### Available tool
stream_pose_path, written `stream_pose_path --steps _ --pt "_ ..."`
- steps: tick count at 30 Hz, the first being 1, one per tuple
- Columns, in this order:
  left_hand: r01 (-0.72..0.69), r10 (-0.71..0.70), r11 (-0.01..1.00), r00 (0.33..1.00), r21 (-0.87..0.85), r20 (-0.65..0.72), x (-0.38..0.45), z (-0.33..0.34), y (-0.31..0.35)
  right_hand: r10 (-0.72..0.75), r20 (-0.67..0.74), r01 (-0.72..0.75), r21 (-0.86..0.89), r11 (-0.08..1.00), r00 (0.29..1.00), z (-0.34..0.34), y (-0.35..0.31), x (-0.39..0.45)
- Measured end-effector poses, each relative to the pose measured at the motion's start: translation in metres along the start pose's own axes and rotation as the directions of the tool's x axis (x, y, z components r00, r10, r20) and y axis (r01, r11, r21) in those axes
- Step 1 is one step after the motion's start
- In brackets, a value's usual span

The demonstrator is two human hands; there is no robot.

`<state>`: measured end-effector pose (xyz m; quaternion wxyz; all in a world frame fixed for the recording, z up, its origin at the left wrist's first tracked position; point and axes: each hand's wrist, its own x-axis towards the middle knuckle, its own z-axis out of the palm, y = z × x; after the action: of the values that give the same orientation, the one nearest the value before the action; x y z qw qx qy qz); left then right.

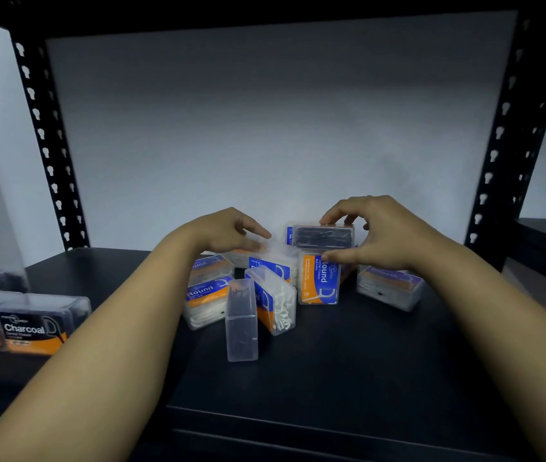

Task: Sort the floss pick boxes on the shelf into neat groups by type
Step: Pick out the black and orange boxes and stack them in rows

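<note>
Right hand (384,231) first: fingers (334,216) curled over the top edge of a dark-filled box (323,235), thumb pressed lower down against the upright orange Round box (319,278) beneath it. Pinched around that dark box, perched on top of the pile. Left hand (228,231) alongside, fingers (258,235) stretched flat and loose, gripping nothing, hovering over the blurred clear boxes at the back of the heap; contact there, cannot tell.

Out from the hands, a jumble in the middle of the black shelf (348,361). Two blue-and-orange Round boxes (206,291) stacked on the left side of the pile, a clear box of white picks (275,300) tilted on edge, and a frosted box (241,320) standing upright at the front, touching it. Off to the right, a purple-labelled box (389,285) lying flat, just beside the heap.

Far left, well apart from the muddle: Charcoal boxes (36,323) lined up side by side, labels facing forward. Black perforated uprights (48,145) framing it all, pale wall behind.
</note>
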<state>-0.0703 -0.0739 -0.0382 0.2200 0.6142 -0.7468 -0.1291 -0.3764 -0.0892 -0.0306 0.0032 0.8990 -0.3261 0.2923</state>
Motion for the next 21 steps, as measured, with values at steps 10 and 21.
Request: stream_pose_path --steps 10,21 --pt "0.094 -0.093 0.995 0.994 -0.025 0.059 -0.003 -0.005 0.002 -0.006 0.009 0.006 0.005 1.000 1.000 -0.002 0.001 -0.001" --pt "-0.061 0.062 0.998 0.992 0.014 -0.110 0.007 0.003 -0.003 -0.015 -0.012 0.015 -0.011 1.000 1.000 0.000 0.000 0.000"
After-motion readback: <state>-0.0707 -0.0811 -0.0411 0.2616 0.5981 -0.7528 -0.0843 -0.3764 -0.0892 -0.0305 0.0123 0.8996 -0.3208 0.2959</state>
